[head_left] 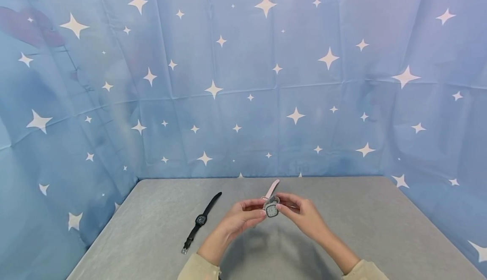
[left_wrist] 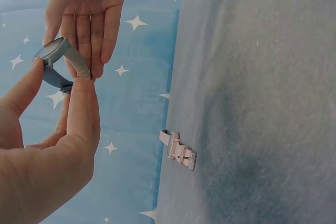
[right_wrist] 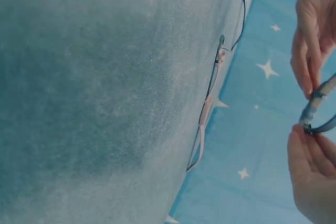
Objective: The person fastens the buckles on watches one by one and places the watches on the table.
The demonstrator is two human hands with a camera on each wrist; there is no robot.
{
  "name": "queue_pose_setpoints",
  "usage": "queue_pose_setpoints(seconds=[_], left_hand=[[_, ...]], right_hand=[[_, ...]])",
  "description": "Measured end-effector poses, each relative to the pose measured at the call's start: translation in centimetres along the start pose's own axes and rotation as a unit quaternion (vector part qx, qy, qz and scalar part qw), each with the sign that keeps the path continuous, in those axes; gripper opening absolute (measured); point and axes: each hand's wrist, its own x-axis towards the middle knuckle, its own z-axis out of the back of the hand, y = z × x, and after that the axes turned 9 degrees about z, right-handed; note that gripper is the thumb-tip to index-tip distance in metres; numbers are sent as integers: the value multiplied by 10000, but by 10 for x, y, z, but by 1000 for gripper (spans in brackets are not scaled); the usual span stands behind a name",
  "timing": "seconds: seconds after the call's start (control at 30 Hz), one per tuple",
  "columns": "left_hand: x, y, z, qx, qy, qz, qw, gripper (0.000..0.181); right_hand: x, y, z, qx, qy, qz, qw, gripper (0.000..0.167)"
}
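Note:
A grey watch (head_left: 272,210) with a squarish face is held up above the table between both hands, its grey strap (left_wrist: 77,61) bent round into a loop. My left hand (head_left: 239,218) pinches it from the left side, thumb at the watch case and fingers on the strap. From the other side, my right hand (head_left: 304,216) grips it between thumb and fingers. Behind the hands, a pink watch (left_wrist: 172,145) lies on the table, partly covered in the head view. To the left of my left hand lies a black watch (head_left: 201,219), stretched out flat.
The table (head_left: 152,212) has a grey, cloth-like top. A blue curtain (head_left: 243,115) with white stars hangs behind it and along its sides.

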Motion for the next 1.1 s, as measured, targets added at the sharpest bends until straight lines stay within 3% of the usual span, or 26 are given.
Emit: queue_pose_setpoints(seconds=[0.47, 0.73, 0.9, 1.1], left_hand=[[1, 2, 4, 88, -140, -112, 9998, 44], [-1, 1, 9, 642, -418, -216, 9968, 44], [1, 1, 14, 1187, -649, -479, 9897, 44], [0, -2, 19, 1534, -828, -539, 9832, 45]], right_hand=[[2, 0, -2, 9, 146, -47, 9999, 44], [3, 0, -6, -58, 177, 32, 9998, 39], [7, -2, -9, -45, 304, 81, 9995, 38], [13, -5, -15, -65, 388, 237, 9989, 38]])
